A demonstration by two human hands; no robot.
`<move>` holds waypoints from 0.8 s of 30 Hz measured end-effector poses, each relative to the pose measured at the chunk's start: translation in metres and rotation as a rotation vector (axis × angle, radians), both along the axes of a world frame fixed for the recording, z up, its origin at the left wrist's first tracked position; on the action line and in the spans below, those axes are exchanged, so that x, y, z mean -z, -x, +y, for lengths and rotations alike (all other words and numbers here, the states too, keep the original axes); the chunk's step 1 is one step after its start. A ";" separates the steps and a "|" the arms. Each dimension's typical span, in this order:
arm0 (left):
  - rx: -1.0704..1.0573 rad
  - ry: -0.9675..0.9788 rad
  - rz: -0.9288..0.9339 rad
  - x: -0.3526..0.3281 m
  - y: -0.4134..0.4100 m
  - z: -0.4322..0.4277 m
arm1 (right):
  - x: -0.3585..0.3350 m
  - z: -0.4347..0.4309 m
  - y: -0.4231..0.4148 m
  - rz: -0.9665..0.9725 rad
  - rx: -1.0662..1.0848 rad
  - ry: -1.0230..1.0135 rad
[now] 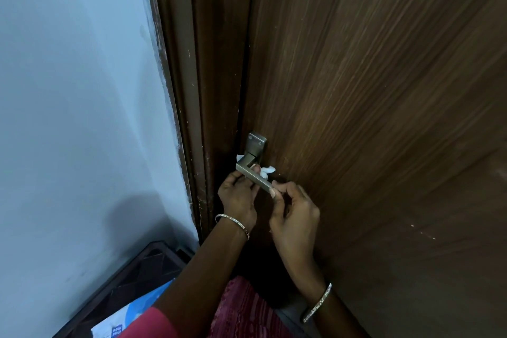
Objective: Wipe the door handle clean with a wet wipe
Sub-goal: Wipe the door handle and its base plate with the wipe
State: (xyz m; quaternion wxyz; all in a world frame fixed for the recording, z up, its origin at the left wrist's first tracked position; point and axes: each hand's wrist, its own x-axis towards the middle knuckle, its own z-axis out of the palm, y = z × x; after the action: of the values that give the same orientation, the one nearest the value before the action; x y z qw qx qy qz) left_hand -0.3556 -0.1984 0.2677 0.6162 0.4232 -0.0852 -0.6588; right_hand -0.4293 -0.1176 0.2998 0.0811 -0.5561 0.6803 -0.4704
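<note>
Here, the left of the frame is filled by a pale blue wall [68, 90]. At the lower left, a dark crate [142, 274] is seen against the wall, and a blue and white packet [131, 313] lies in it. A dark wooden frame [192, 77] runs down just right of the wall, and the brown door [370, 90] takes up the right of the frame.

Near the lower centre, a metal handle [253, 171] is fixed to the door close to its left edge, on a plate with two screws. Its lever slants down and to the right. A white wipe [267, 171] is bunched around the neck of the handle; bits of it show on both sides of the lever.

The left hand [238, 196] is raised under the lever, with a bangle [233, 223] on its wrist. Its fingers are curled up behind the lever and pressed on the wipe, so the wipe is held against the handle. How much of the wipe is gripped cannot be told, since the lever covers it.

The right hand [295, 217] is placed just right of the left one. Its thumb and fingers are pinched on the free tip of the lever. A second bangle [318, 303] is worn on the right wrist. Red cloth [241, 310] is seen at the bottom centre.
</note>
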 end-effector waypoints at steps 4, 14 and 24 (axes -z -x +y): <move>0.024 0.072 -0.090 0.010 -0.003 -0.002 | 0.003 0.000 0.000 -0.004 0.003 0.013; -0.046 -0.084 -0.119 0.030 -0.007 -0.013 | 0.002 0.001 0.006 0.031 -0.024 0.019; -0.109 -0.032 -0.257 0.017 -0.010 -0.010 | 0.003 0.001 0.005 0.044 -0.024 0.039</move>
State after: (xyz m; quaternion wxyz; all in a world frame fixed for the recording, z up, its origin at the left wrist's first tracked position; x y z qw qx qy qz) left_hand -0.3458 -0.2080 0.2505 0.6283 0.5177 -0.1299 -0.5660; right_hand -0.4340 -0.1163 0.2968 0.0609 -0.5758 0.6660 -0.4702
